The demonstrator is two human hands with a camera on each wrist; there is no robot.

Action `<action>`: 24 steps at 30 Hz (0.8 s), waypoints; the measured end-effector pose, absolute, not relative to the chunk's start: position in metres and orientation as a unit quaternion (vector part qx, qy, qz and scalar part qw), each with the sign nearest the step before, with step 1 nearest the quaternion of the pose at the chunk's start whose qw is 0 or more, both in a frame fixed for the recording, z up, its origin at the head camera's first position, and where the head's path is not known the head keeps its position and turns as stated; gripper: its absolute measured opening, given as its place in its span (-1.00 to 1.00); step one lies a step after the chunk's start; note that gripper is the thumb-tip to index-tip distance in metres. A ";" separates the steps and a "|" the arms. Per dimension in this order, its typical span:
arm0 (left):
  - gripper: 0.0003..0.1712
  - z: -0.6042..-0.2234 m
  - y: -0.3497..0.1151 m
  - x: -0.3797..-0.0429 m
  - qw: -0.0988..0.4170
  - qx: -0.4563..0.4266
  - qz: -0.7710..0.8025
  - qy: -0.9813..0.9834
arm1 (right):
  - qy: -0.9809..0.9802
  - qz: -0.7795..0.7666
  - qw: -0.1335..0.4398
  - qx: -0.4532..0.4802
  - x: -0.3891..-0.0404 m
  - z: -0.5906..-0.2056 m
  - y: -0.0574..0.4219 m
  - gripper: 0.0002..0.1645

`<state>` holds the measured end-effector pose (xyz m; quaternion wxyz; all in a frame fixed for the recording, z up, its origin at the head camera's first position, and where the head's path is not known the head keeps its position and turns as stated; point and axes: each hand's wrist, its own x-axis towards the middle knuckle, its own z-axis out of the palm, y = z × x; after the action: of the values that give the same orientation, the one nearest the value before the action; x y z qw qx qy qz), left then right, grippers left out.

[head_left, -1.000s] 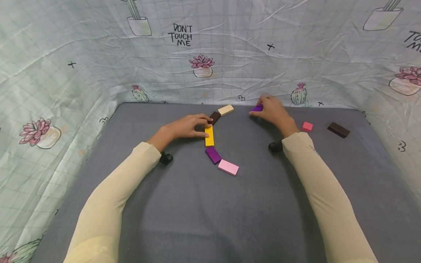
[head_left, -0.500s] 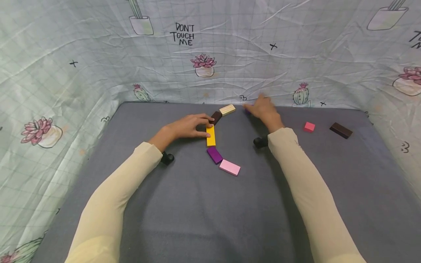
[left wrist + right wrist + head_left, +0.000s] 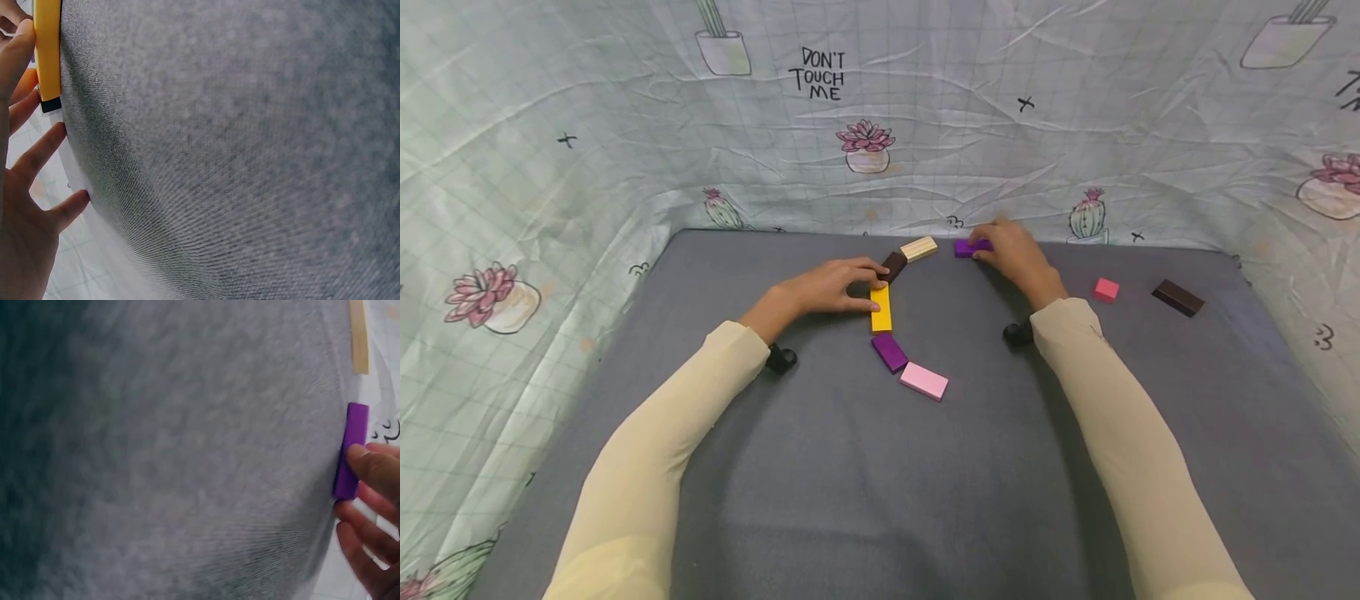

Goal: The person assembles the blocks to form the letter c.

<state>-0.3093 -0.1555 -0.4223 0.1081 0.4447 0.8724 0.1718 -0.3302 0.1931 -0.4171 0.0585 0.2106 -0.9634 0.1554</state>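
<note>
In the head view, my left hand (image 3: 823, 287) lies over the yellow block (image 3: 881, 310), its thumb at the block's left edge and its fingertips by the dark brown block (image 3: 892, 266). Stretched, spread fingers and the thumb by the yellow block (image 3: 48, 50) show in the left wrist view. Near the back edge, my right hand (image 3: 1017, 254) pinches a purple block (image 3: 964, 248). The right wrist view shows the thumb on this purple block (image 3: 354, 428) and fingers behind it. A gap separates it from the pale wooden block (image 3: 919, 248).
A second purple block (image 3: 890, 353) and a pink block (image 3: 924, 381) continue the curved row toward the front. To the right lie a small red block (image 3: 1106, 289) and another dark brown block (image 3: 1177, 297). Patterned cloth (image 3: 940, 150) rises behind the grey surface (image 3: 880, 492).
The right hand has brought the purple block left along the back edge, closer to the pale wooden block, and its grip now leaves the block's left end showing. My left hand stays put.
</note>
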 end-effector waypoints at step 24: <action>-0.43 -0.422 -0.156 -0.310 0.111 0.444 0.169 0.873 | -0.970 0.109 0.056 0.211 -0.339 -0.409 0.171 -0.76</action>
<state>-0.3104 -0.1557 -0.4224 0.1113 0.4443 0.8727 0.1690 -0.3388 0.1712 -0.4089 0.0563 0.2109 -0.9698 0.1086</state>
